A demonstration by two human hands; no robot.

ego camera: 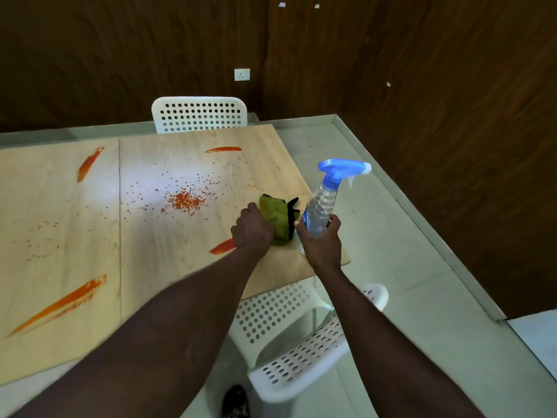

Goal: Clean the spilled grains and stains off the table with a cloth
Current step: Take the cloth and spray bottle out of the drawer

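A light wooden table (168,267) carries a pile of small orange grains (184,202) near its middle, with more scattered around. Orange smear stains lie at the far left (89,163), far middle (223,149), near left (60,303) and near right (223,247). My left hand (252,228) grips a green cloth with a black edge (277,218) on the table's right part. My right hand (320,239) holds a clear spray bottle with a blue trigger head (328,194) upright over the table's right edge.
A white perforated chair (199,114) stands behind the table's far edge. Another white perforated chair (295,342) sits at the near right corner. Pale floor and dark wooden walls surround the table. A dark shoe (235,402) shows at the bottom.
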